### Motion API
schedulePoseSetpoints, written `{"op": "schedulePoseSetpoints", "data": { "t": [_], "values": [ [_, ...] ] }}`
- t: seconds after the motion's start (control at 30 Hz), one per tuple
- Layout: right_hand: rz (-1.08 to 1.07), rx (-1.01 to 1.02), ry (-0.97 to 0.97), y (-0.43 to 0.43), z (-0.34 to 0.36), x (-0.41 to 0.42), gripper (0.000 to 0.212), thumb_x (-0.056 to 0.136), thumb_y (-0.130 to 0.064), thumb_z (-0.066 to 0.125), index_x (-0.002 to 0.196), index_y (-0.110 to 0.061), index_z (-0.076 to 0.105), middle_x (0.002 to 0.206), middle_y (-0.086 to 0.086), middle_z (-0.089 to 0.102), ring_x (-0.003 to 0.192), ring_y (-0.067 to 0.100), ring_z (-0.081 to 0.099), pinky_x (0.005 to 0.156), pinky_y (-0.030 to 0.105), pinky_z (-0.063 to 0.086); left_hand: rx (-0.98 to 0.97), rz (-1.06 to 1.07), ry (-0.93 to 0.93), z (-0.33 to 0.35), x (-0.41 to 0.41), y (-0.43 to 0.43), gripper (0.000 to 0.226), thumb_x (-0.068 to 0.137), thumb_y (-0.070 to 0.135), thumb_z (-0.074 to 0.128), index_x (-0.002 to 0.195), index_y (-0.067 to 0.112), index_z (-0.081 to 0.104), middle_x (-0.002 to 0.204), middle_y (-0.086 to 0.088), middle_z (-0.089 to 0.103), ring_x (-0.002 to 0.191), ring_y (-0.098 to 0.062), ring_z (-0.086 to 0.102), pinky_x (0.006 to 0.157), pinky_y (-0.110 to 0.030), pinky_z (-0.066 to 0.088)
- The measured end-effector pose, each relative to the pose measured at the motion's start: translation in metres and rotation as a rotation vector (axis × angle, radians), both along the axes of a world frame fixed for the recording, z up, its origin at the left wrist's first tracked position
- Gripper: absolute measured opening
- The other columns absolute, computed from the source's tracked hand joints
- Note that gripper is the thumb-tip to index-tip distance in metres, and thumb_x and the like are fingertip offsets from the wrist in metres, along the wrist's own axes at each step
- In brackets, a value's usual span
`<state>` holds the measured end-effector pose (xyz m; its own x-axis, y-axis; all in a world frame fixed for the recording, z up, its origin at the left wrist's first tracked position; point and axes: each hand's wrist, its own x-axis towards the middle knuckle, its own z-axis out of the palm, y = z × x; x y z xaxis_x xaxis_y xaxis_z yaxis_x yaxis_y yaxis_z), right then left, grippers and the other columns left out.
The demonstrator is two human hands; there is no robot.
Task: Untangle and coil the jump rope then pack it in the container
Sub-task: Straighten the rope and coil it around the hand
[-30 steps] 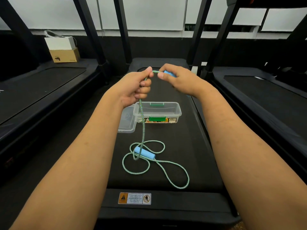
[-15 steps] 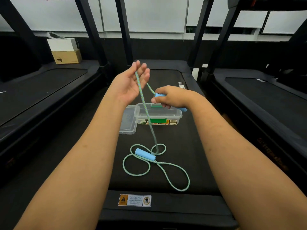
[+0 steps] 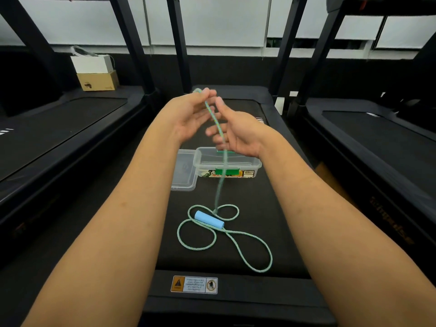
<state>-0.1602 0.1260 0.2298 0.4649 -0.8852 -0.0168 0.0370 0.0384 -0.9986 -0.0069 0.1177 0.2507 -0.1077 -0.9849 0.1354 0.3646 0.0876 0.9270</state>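
Note:
The mint-green jump rope [image 3: 245,263] lies in loose loops on the treadmill belt, with one light-blue handle [image 3: 208,219] lying across them. One strand [image 3: 220,185] rises from the loops to my hands. My left hand [image 3: 188,114] is raised with its palm turned right; its thumb and fingertips pinch the rope, which bends over the fingertips. My right hand [image 3: 240,133] sits just right of the strand, fingers relaxed and spread, the rope running past them. The second handle is hidden. The clear plastic container [image 3: 258,165] stands uncovered behind the loops, below my hands.
The container's clear lid [image 3: 184,175] lies against its left side. The black treadmill belt [image 3: 271,204] carries everything, with a warning sticker [image 3: 194,284] at its near end. More treadmills flank it. Cardboard boxes [image 3: 98,74] sit at the far left.
My right hand rose from above the container up to the left hand and opened; the blue handle it held is no longer visible. The left hand's fingers closed onto the rope.

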Motion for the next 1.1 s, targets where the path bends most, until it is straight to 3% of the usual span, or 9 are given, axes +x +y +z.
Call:
{"op": "schedulePoseSetpoints", "data": {
  "t": [0.07,0.2,0.3,0.4,0.47,0.53,0.67,0.9,1.1],
  "values": [
    [-0.03,-0.175,0.176,-0.005,0.006,-0.005,0.029,0.101,-0.044,0.054,0.1,-0.016,0.062,0.064,0.0,0.048,0.047,0.009,0.032,0.045,0.022,0.028,0.04,0.073,-0.213,-0.001,0.009,0.002,0.018,0.099,0.017,0.059,0.103,0.003,0.068,0.096,-0.012,0.071,0.084,-0.02,0.072,0.068,-0.025,0.061],
    [-0.176,-0.489,0.512,-0.002,0.028,-0.019,0.023,0.099,-0.026,0.061,0.095,-0.009,0.075,0.056,-0.003,0.042,0.047,0.01,0.03,0.046,0.022,0.026,0.105,0.24,-0.691,-0.015,0.007,0.004,0.037,0.101,0.033,0.053,0.079,0.006,0.066,0.072,-0.01,0.068,0.051,-0.018,0.067,0.045,-0.021,0.05],
    [-0.222,-0.63,0.652,0.005,0.04,-0.02,0.02,0.099,-0.024,0.061,0.095,-0.011,0.075,0.054,-0.009,0.05,0.049,0.006,0.038,0.048,0.017,0.03,0.043,0.314,-0.55,-0.026,-0.008,-0.001,0.044,0.102,0.044,0.047,0.078,0.014,0.068,0.078,-0.006,0.068,0.068,-0.021,0.068,0.067,-0.029,0.056],
    [-0.251,-0.706,0.701,0.004,0.045,-0.026,0.017,0.099,-0.021,0.06,0.095,-0.012,0.074,0.059,-0.014,0.059,0.045,-0.004,0.045,0.05,0.012,0.034,0.068,-0.027,-0.205,-0.032,-0.025,0.006,0.064,0.1,0.061,0.034,0.091,0.01,0.071,0.079,-0.005,0.069,0.082,-0.027,0.071,0.094,-0.042,0.054],
    [-0.283,-0.714,0.619,0.001,0.047,-0.037,0.016,0.098,-0.021,0.061,0.09,-0.016,0.074,0.062,-0.007,0.055,0.048,0.0,0.041,0.05,0.016,0.033,0.073,-0.247,-0.073,-0.037,-0.035,0.016,0.067,0.096,0.067,0.032,0.091,0.009,0.065,0.064,-0.002,0.054,0.06,-0.022,0.061,0.083,-0.043,0.057],
    [-0.35,-0.692,0.488,-0.001,0.05,-0.051,0.019,0.098,-0.023,0.06,0.084,-0.02,0.072,0.061,-0.002,0.044,0.05,0.008,0.033,0.048,0.023,0.027,0.046,-0.38,-0.017,-0.042,-0.043,0.023,0.057,0.097,0.065,0.032,0.085,0.016,0.057,0.055,0.005,0.036,0.045,-0.012,0.037,0.061,-0.032,0.05],
    [-0.509,-0.673,0.34,-0.003,0.054,-0.077,0.023,0.099,-0.021,0.056,0.08,-0.02,0.068,0.06,-0.001,0.037,0.045,0.007,0.029,0.045,0.022,0.024,0.032,-0.54,0.033,-0.042,-0.051,0.026,0.047,0.101,0.059,0.032,0.082,0.02,0.049,0.055,0.008,0.023,0.043,-0.008,0.015,0.042,-0.02,0.025],
    [-0.574,-0.749,0.296,-0.01,0.039,-0.072,0.022,0.098,-0.021,0.057,0.078,-0.025,0.065,0.059,-0.003,0.04,0.052,0.008,0.032,0.049,0.022,0.028,0.068,-0.665,-0.097,-0.035,-0.069,0.04,0.053,0.099,0.065,0.03,0.085,0.019,0.052,0.057,0.007,0.037,0.034,-0.003,0.019,0.036,-0.019,0.01],
    [-0.454,-0.731,0.218,-0.008,0.033,-0.066,0.015,0.1,-0.023,0.058,0.094,-0.015,0.069,0.078,-0.001,0.058,0.067,0.005,0.048,0.065,0.017,0.042,0.058,-0.723,-0.007,-0.031,-0.092,0.052,0.062,0.103,0.055,0.029,0.077,0.012,0.065,0.071,-0.008,0.069,0.032,-0.006,0.048,0.023,-0.014,0.022]
  ]
}}
